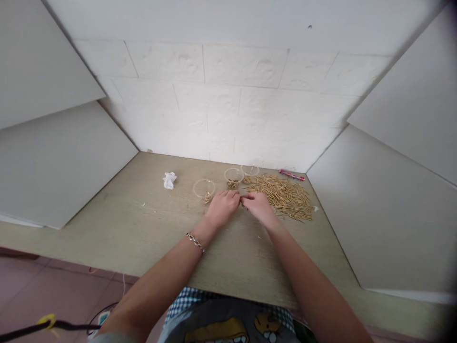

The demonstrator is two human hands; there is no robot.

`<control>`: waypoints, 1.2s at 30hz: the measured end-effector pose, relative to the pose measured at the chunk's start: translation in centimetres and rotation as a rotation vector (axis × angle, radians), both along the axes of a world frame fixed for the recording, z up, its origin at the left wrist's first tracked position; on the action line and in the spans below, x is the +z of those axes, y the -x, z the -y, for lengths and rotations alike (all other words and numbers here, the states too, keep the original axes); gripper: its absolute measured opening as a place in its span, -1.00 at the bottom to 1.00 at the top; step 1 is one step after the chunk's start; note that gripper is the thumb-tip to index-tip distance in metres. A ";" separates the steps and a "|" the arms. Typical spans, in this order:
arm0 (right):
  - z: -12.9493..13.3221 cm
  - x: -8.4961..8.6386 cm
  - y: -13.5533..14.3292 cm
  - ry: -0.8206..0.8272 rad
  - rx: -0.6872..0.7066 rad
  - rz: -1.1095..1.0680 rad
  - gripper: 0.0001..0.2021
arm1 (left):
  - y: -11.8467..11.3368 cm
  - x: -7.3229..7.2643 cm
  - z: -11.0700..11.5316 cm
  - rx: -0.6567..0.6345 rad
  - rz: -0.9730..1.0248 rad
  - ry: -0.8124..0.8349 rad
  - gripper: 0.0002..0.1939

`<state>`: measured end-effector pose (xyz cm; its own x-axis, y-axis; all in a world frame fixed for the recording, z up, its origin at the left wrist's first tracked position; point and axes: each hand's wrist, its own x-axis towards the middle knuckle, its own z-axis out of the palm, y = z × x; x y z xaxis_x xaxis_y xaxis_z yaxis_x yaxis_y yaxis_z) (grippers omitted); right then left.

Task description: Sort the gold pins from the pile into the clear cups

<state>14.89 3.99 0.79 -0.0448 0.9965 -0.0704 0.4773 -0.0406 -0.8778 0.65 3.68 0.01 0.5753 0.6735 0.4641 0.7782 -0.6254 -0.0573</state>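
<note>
My left hand (224,206) and my right hand (257,205) are close together over the table, fingertips nearly meeting. Both hands have their fingers pinched around something too small to make out. Right of my right hand lies a wide pile of thin golden sticks (287,196). Just beyond my hands stand a clear round container (233,175) with small golden and dark pieces and another clear container (250,169). A third clear container (204,188), left of my left hand, has a few small golden pieces in it.
A crumpled white tissue (169,180) lies on the table (128,209) at the left. Behind the pile is a red patterned tube (292,175). A white brick-patterned wall (228,109) stands at the back, with grey panels (67,162) on both sides.
</note>
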 end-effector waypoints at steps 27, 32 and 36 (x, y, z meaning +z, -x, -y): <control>0.4 0.1 0.4 0.026 -0.035 0.221 -0.81 | -0.3 1.2 0.7 -0.025 -0.115 0.150 -0.88; 0.5 0.1 0.5 0.000 -0.034 0.201 -0.82 | -0.4 1.3 0.8 -0.021 -0.130 0.147 -0.89; 0.4 -0.1 0.5 -0.018 -0.034 0.196 -0.84 | -0.5 1.3 0.8 -0.019 -0.125 0.144 -0.87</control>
<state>14.37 3.59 0.72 0.0018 0.9984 -0.0568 0.6376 -0.0449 -0.7690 1.11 2.86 1.32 0.6359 0.7161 0.2878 0.7585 -0.6488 -0.0617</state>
